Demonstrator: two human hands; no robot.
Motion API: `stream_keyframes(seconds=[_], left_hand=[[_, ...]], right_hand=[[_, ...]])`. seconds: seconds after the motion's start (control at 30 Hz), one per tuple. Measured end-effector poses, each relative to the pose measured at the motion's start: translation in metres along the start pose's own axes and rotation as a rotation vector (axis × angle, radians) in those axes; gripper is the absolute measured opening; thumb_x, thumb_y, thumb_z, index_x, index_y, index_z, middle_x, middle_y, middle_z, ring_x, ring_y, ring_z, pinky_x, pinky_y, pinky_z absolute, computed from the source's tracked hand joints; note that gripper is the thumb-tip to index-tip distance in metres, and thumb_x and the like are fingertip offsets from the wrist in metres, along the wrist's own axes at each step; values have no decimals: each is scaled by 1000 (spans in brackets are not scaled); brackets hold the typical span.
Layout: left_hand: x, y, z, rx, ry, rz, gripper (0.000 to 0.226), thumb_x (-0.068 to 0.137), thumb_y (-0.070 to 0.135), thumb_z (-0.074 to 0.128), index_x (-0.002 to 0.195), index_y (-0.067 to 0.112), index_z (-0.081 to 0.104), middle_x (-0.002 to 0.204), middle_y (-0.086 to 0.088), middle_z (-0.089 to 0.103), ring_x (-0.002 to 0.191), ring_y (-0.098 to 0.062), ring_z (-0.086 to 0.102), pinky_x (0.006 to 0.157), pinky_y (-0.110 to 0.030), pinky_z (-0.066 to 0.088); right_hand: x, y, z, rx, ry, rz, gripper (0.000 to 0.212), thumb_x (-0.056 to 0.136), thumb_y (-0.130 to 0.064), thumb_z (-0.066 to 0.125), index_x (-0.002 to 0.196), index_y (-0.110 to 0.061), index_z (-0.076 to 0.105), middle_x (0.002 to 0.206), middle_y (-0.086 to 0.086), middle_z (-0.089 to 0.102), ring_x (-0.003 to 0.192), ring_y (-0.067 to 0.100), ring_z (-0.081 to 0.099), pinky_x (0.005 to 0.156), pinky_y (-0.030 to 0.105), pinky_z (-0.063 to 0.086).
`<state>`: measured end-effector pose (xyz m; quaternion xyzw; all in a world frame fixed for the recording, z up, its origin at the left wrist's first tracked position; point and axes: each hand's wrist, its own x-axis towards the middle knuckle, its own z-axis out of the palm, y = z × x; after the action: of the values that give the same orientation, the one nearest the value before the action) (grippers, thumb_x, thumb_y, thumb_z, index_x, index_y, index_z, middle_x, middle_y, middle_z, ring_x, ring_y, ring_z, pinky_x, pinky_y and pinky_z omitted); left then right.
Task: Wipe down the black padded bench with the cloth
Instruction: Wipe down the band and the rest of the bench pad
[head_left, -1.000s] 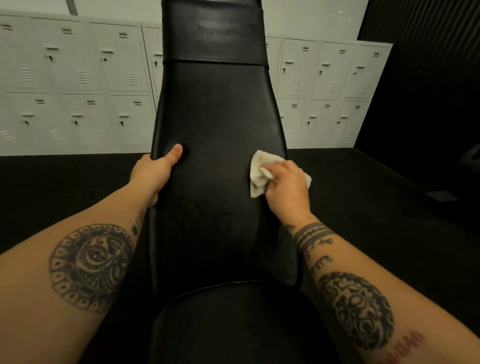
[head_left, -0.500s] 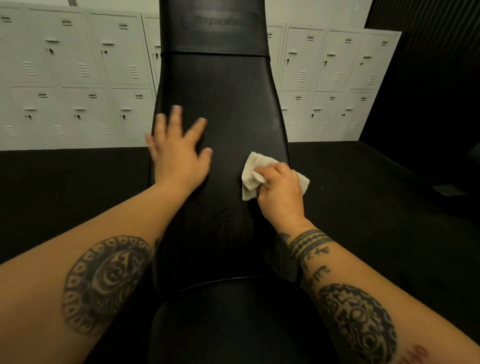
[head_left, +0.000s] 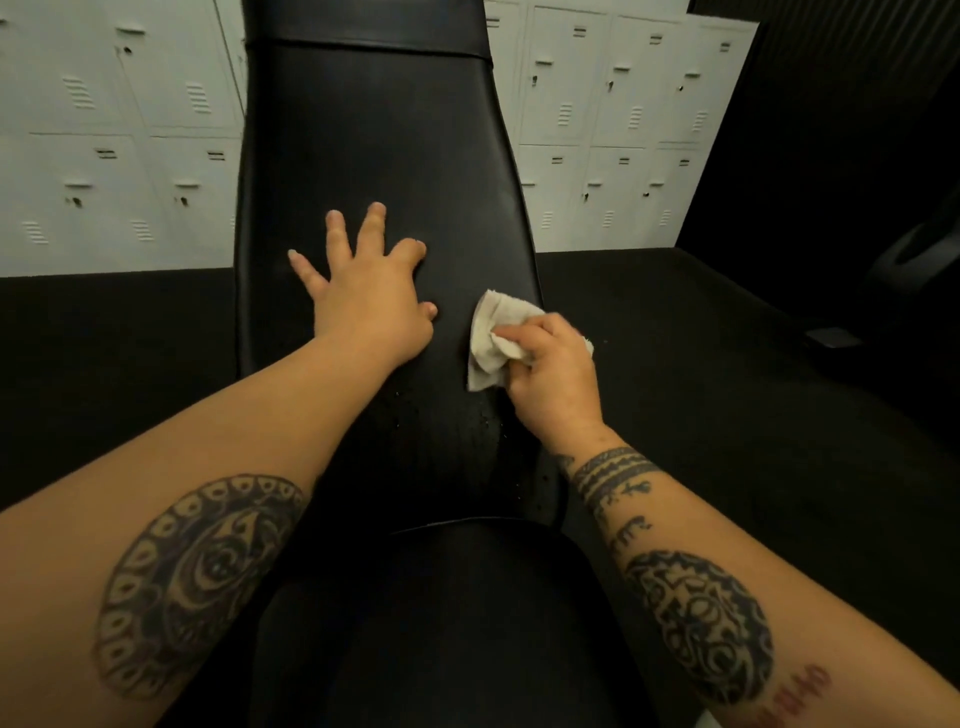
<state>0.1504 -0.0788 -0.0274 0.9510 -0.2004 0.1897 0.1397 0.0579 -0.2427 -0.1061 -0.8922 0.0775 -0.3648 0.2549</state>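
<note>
Bench (head_left: 379, 156): 1 | cloth (head_left: 491, 338): 1, gripped by right hand (head_left: 553, 374) | left hand (head_left: 371, 296): flat, fingers spread

Place: gym locker room
Signs: white lockers (head_left: 130, 130) along the wall, black padded bench (head_left: 379, 156), dark floor (head_left: 727, 389)

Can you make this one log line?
step: wiping; left hand spread on bench; right hand grips cloth at right edge
</note>
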Motion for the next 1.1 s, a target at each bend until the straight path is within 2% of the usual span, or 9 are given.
stream_keyframes(seconds=[0.13,0.23,0.3,0.4,0.53,0.7,0.83,1.0,1.1], left_hand=[[-5,15,5,36,-5,176,63,89,22,70,146,35,46,171,3,5,157,-34,-7,118,-73,-2],[-6,16,7,97,-130,255,68,97,28,62,154,48,31,171,9,-2,156,-34,-13,117,-73,-4],[-4,14,8,122,-140,251,67,98,32,61,154,51,30,171,10,-3,156,-33,-13,118,-72,-3],[-6,17,8,129,-125,242,67,97,32,63,153,51,33,171,9,1,156,-34,-10,117,-74,-2],[-10,25,11,112,-114,206,67,95,24,63,153,45,36,172,5,2,156,-36,-10,116,-76,-2],[-29,32,16,100,-171,230,65,95,33,64,152,45,37,171,4,1,155,-39,-12,114,-78,-2],[-31,26,13,171,-180,278,70,95,38,66,154,50,30,171,7,0,156,-37,-10,112,-81,0],[-33,22,13,225,-165,300,71,95,44,64,154,53,25,170,9,0,156,-35,-9,109,-84,-2],[-34,21,14,230,-156,297,70,96,44,63,154,52,25,171,8,0,156,-34,-9,109,-84,-4]], right_hand=[[-42,12,-5,0,-16,19,33,73,-5,68,100,-21,77,96,-13,54,93,26,57,87,27,41],[-24,11,-5,13,24,70,27,77,-9,66,98,-23,77,94,-13,51,91,27,58,84,42,50],[-4,6,-6,18,39,116,29,78,-10,65,101,-23,77,97,-6,56,94,28,58,85,43,51],[8,-1,-5,24,25,136,32,78,-6,65,104,-23,77,103,0,60,97,30,57,89,37,48],[-33,4,-1,-16,-20,8,36,68,-8,60,98,-19,77,100,3,62,92,32,58,85,20,28],[-55,16,-6,79,-27,159,31,75,-7,64,97,-26,75,98,-8,56,94,23,58,86,37,49],[-30,1,-7,160,57,279,28,84,-9,60,100,-25,77,98,-5,57,93,17,59,85,32,50],[-49,17,-4,-15,-61,-1,36,73,-2,73,102,-24,78,99,-3,60,91,23,55,83,26,39],[-73,35,-10,-9,-88,29,38,71,-1,75,100,-26,77,97,-9,57,91,22,57,82,31,46]])
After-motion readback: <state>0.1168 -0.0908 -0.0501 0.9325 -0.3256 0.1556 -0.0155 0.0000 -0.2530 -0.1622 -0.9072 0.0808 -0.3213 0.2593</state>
